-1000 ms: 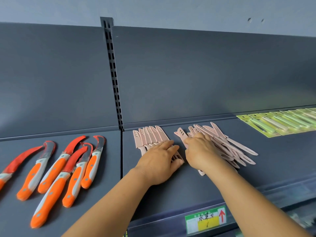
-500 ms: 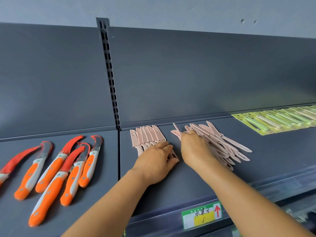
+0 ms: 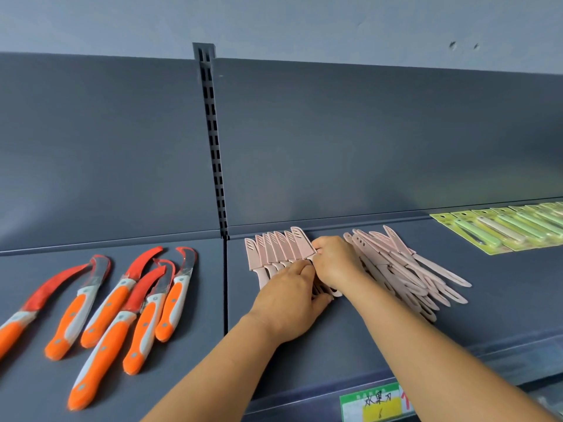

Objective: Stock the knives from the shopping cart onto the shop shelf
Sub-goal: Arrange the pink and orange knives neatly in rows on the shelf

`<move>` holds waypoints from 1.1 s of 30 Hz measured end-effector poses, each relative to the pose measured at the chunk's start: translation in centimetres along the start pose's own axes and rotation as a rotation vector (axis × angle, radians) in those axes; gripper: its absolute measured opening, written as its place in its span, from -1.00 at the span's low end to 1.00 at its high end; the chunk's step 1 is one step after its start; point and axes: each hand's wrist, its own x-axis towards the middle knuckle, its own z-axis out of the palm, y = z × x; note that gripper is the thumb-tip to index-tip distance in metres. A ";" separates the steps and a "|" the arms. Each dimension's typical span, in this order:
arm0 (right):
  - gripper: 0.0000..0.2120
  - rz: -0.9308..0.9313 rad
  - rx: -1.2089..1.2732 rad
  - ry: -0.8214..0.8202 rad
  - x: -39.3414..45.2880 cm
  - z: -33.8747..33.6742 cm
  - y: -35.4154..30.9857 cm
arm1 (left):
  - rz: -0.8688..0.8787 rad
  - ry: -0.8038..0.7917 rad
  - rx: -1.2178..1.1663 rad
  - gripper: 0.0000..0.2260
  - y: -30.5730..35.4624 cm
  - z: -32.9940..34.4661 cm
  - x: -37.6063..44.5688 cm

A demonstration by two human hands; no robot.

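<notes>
A neat row of pink sheathed knives [image 3: 274, 249] lies on the dark grey shelf [image 3: 502, 284], blades pointing to the back. My left hand [image 3: 289, 303] rests flat over the handles of that row. My right hand [image 3: 335, 261] pinches the rightmost pink knife [image 3: 301, 242] at the end of the row, by the base of its blade. To the right of my right hand lies a loose pile of pink knives [image 3: 405, 266], fanned out and overlapping. The shopping cart is out of view.
Several orange-handled curved knives with red blade covers [image 3: 122, 300] lie on the left shelf section. Green carded packs [image 3: 502, 226] line the far right. A slotted upright [image 3: 213, 147] divides the back panels. A price label [image 3: 377, 403] sits on the front rail.
My right hand took one pink knife from the loose pile and carried it left to the end of the neat row. My left hand stayed on the row's handles.
</notes>
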 end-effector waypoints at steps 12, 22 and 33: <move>-0.76 -0.079 -0.095 -0.035 -3.3 -2.1 2.6 | 0.091 0.003 0.079 -0.54 0.8 -0.7 0.0; -0.77 -0.044 -0.413 -0.005 -4.2 -3.2 4.7 | 0.063 -0.027 0.163 -0.58 1.6 -0.4 0.5; -0.67 -0.065 -0.394 0.048 -3.2 -3.0 5.2 | 0.086 0.007 0.144 -0.59 1.5 0.0 0.6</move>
